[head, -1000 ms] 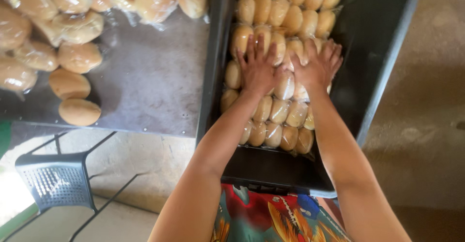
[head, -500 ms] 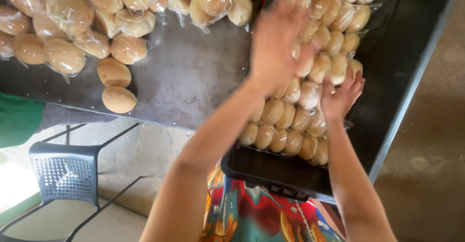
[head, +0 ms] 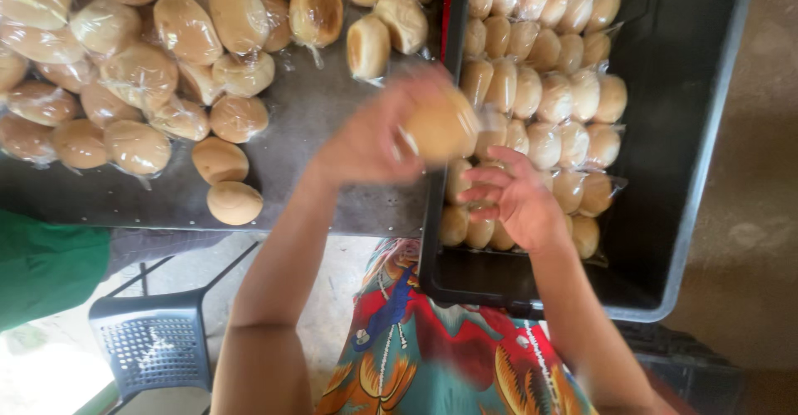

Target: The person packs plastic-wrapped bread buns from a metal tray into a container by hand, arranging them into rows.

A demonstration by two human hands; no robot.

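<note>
My left hand grips a round bread bun wrapped in clear plastic, held over the left rim of a black crate. My right hand rests with spread fingers on the wrapped buns packed in rows inside the crate. The held bun is blurred by motion.
A dark grey table to the left carries a heap of wrapped buns; two loose buns lie near its front edge. A grey plastic chair stands below, beside green cloth. Bare concrete floor lies right of the crate.
My left hand left the crate, reached toward the table and now holds a wrapped bun at the crate's rim. My right hand slid lower on the packed buns. The view shifted right.
</note>
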